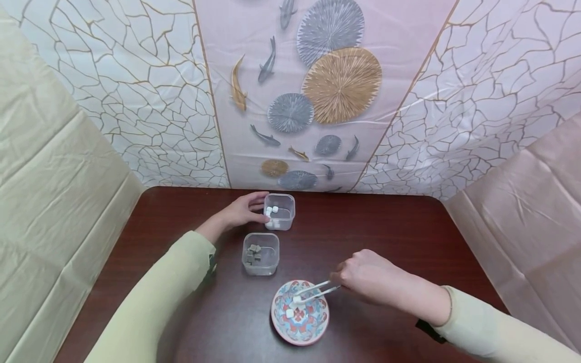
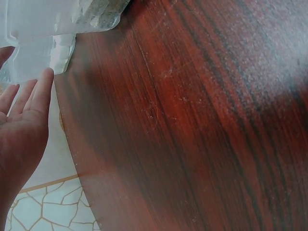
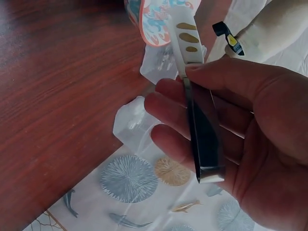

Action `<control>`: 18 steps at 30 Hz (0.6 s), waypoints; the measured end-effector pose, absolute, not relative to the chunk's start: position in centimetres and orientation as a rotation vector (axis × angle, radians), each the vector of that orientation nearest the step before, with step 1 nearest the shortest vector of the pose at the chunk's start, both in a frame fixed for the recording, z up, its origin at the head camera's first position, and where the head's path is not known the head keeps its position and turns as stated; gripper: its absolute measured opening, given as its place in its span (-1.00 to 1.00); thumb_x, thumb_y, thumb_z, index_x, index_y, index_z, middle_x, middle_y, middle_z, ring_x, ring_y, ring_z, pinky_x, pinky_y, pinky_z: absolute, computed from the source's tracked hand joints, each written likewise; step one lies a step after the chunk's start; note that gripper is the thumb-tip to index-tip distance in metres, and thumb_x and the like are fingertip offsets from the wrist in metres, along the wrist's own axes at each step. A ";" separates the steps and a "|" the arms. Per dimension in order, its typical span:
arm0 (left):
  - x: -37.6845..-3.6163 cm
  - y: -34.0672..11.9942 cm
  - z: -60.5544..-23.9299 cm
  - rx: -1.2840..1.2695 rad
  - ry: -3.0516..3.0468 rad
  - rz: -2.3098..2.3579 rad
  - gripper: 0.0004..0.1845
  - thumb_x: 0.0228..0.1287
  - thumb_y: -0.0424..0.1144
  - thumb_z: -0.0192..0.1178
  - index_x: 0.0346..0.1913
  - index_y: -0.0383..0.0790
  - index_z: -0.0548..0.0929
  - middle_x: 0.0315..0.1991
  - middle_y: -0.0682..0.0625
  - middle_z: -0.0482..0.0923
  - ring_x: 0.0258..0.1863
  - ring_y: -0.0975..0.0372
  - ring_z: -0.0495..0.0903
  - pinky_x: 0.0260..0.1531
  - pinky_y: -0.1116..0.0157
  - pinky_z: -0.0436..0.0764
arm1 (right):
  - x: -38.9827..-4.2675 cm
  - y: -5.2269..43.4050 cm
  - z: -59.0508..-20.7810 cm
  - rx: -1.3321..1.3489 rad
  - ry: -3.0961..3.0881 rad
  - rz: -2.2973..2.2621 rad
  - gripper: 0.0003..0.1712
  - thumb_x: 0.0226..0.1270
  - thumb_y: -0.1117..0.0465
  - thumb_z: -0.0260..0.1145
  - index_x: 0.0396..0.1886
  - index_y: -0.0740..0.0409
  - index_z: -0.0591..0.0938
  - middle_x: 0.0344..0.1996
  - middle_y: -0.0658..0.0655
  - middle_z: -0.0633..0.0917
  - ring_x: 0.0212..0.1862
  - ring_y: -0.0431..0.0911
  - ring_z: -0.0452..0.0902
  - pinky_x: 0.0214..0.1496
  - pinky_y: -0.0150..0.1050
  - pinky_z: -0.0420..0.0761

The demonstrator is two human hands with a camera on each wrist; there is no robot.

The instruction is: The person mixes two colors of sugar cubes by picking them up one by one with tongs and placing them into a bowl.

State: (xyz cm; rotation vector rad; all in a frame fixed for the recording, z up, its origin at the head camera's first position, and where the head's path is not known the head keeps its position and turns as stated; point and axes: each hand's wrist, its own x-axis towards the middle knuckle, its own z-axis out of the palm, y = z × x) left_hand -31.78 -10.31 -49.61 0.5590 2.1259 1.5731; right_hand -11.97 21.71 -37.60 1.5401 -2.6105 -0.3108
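Observation:
My left hand [image 1: 245,209] is at the far clear plastic container [image 1: 285,214], thumb at its near left corner and fingers along its left and back sides. Several small white cubes [image 1: 275,209] lie inside it. With my right hand [image 1: 367,275] I grip metal tongs with white slotted tips [image 3: 185,38]. In the head view, the tongs [image 1: 317,291] reach over a patterned plate [image 1: 299,339], their tips at one white cube [image 1: 297,299]. Another white cube [image 1: 289,313] rests on the plate, left of the tips.
A second clear container [image 1: 260,270] with grey-brown cubes [image 1: 254,250] stands between the far container and the plate. The dark wooden table [image 1: 386,222] ends at a patterned cloth backdrop [image 1: 290,161], with plain cloth panels on both sides.

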 end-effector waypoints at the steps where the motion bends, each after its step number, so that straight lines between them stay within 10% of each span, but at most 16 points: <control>1: -31.8 -10.3 -49.6 0.558 2.127 1.572 -0.10 0.33 -0.46 0.45 0.65 -0.38 0.22 0.54 -0.39 0.35 0.54 -0.17 0.38 0.53 -0.02 0.44 | -12.0 21.7 -37.5 1.537 -2.623 -0.308 -0.75 0.06 0.23 0.62 -0.45 -0.16 0.68 -0.54 -0.22 0.68 -0.57 -0.22 0.60 -0.65 -0.25 0.52; 18: -31.8 -10.4 -49.5 0.548 2.123 1.573 -0.10 0.34 -0.46 0.44 0.65 -0.37 0.22 0.55 -0.38 0.35 0.54 -0.16 0.38 0.53 -0.01 0.44 | -15.1 21.7 -34.6 1.489 -2.633 -0.152 -0.72 0.09 0.27 0.59 -0.18 -0.02 0.76 -0.37 -0.12 0.79 -0.49 -0.15 0.69 -0.60 -0.20 0.58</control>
